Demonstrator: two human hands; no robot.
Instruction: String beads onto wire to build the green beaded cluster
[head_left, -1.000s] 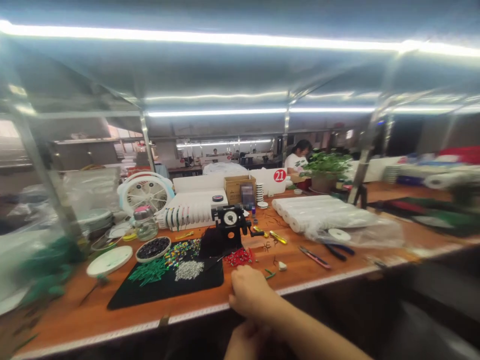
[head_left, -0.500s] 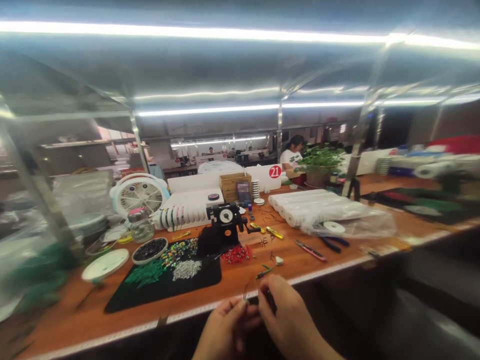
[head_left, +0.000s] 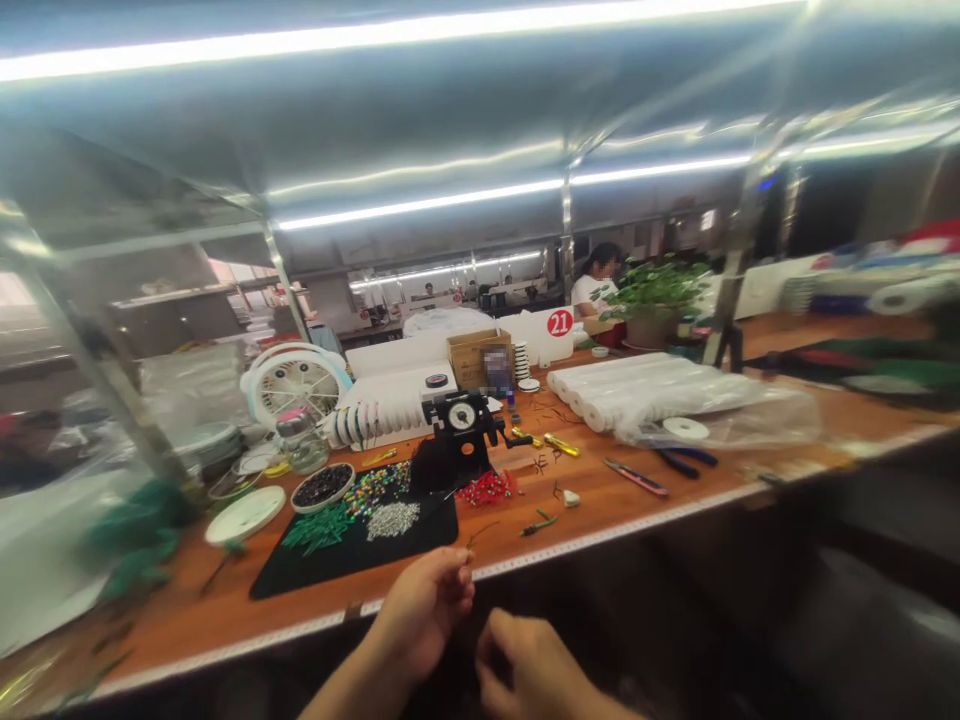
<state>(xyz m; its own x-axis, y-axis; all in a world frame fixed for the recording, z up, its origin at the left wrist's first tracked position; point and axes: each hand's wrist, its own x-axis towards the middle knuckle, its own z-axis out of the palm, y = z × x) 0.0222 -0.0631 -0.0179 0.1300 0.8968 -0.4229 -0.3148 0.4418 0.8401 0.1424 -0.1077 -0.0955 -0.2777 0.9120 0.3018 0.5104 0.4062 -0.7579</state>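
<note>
At the table's front edge, my left hand [head_left: 429, 612] is closed, thumb and forefinger pinching a thin dark strand [head_left: 471, 541] that sticks up from the fingertips. Lower and to the right, my right hand [head_left: 531, 665] is held apart from it with curled fingers; whatever may be in them is hidden. Beyond my hands lies a black mat [head_left: 345, 572] with piles of small silver pieces [head_left: 392, 520], green pieces [head_left: 319, 530] and multicoloured beads [head_left: 375, 488]. Red pieces [head_left: 486, 489] lie beside the mat. A small green item [head_left: 538, 524] rests near the edge.
A black hand-cranked device with a dial [head_left: 461, 415] stands behind the mat. To the right are a red-handled tool [head_left: 636, 477], dark-blue-handled pliers [head_left: 679, 460] and plastic-wrapped white rolls [head_left: 645, 390]. A fan [head_left: 296, 388] stands left; a person [head_left: 596, 285] sits beyond.
My hands have moved apart: the left is raised toward the mat with the strand, the right has dropped lower. The camera view has shifted and tilted slightly.
</note>
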